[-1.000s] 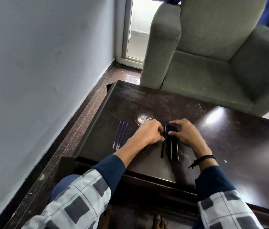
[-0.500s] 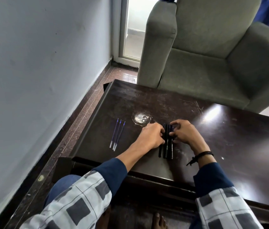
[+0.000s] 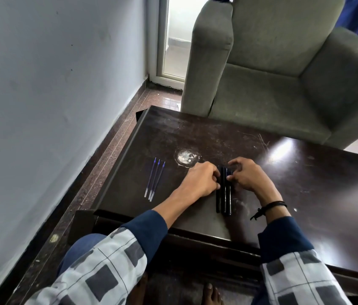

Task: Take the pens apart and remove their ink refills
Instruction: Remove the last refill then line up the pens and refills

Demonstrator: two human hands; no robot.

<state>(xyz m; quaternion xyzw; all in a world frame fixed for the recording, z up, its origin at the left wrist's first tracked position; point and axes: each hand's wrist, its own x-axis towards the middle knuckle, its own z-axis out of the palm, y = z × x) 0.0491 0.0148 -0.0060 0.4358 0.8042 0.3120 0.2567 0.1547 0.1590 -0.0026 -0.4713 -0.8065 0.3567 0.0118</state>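
Dress notes: layered sleeves, one wrist band.
Left sleeve (image 3: 98, 271) and right sleeve (image 3: 301, 282): pale grey-white cloth, thin dark grid lines, charcoal square blocks, each ending in a navy cuff (image 3: 149, 225). Black cord band (image 3: 270, 205), knotted tail loose, on wrist behind right grip (image 3: 246, 177). Blue trouser leg (image 3: 79, 247). Foot (image 3: 211, 293) bare.

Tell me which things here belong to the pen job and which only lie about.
Job: three black pens side by side; three blue refills left of them; left hand and right hand, both on the pens; table.

Lying about: armchair; white stain on the table; wristband.
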